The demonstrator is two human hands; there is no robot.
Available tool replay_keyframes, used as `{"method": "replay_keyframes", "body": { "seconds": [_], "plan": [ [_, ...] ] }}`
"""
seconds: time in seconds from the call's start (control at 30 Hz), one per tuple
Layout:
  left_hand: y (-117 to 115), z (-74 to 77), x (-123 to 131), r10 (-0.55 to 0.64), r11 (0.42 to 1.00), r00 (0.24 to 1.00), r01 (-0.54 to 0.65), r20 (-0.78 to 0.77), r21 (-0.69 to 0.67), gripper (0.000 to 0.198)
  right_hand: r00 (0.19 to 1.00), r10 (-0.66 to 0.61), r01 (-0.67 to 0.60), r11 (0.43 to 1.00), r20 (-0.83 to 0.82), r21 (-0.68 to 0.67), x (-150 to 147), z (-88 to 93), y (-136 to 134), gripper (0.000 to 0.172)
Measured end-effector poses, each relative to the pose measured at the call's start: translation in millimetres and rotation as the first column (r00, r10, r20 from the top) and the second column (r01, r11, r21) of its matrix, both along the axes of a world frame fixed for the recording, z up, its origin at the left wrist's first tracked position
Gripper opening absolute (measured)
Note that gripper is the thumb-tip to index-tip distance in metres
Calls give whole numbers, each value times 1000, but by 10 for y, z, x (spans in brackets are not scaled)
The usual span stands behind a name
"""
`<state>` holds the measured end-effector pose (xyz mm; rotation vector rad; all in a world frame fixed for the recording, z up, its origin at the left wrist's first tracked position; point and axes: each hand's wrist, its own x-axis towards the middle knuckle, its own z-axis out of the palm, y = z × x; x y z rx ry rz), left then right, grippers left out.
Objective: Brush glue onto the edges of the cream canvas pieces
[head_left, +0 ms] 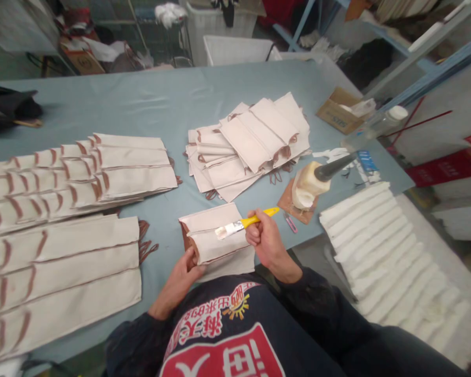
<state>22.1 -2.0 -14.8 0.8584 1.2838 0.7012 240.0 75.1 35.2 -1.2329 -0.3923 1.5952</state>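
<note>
My right hand [267, 240] is closed around the yellow handle of a paintbrush [255, 220]. The brush's pale bristles point left, over a cream fabric pouch [215, 246] with a brown lining. At the pouch's open left end, my left hand [183, 273] grips the edge, with the thumb on the brown lining. The pouch lies on the table close to my body. To the right of the brush stands a glue-smeared plastic bottle [304, 191] with a dark nozzle, on a brown board [284, 201]. A small pink-handled tool [291, 224] lies beside that board.
Overlapping rows of similar pouches [133, 162] cover the table's left side. A loose pile of them [255, 136] lies further back. White padded strips [380, 246] are on the right, below a cardboard box [339, 112] and a clear jar [380, 125]. Blue shelving [424, 63] rises behind.
</note>
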Motion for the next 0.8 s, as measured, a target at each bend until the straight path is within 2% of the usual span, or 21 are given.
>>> {"method": "replay_keyframes", "body": {
  "seconds": [0.1, 0.23, 0.3, 0.43, 0.53, 0.67, 0.73, 0.8],
  "plan": [
    [-3, 21, 31, -53, 998, 999, 52, 7, 29, 64, 999, 33, -33, 999, 2, 21, -106, 43, -3, 38],
    [5, 54, 7, -107, 988, 992, 114, -66, 101, 35, 997, 27, -33, 997, 79, 72, -127, 109, -56, 39],
    [19, 104, -34, -111, 981, 987, 128, -120, 145, 30, 990, 31, -46, 993, 134, 110, -107, 169, -97, 40],
    [56, 307, -110, -82, 965, 970, 134, -228, 227, 31, 981, 43, -73, 985, 189, 155, -75, 352, -160, 42],
    [50, 486, -130, -40, 953, 955, 125, -295, 277, 30, 975, -19, -23, 983, 222, 182, -73, 525, -183, 42],
    [-19, 688, -124, 54, 884, 905, 154, -422, 443, 23, 973, -38, -8, 980, 226, 198, -80, 748, -237, 40],
    [-61, 768, -115, 90, 846, 900, 157, -427, 509, 18, 975, -18, -27, 980, 221, 198, -87, 850, -276, 39],
    [-90, 803, -92, 104, 835, 917, 130, -385, 534, 19, 975, -5, -43, 977, 223, 211, -99, 932, -299, 39]
  ]
}}
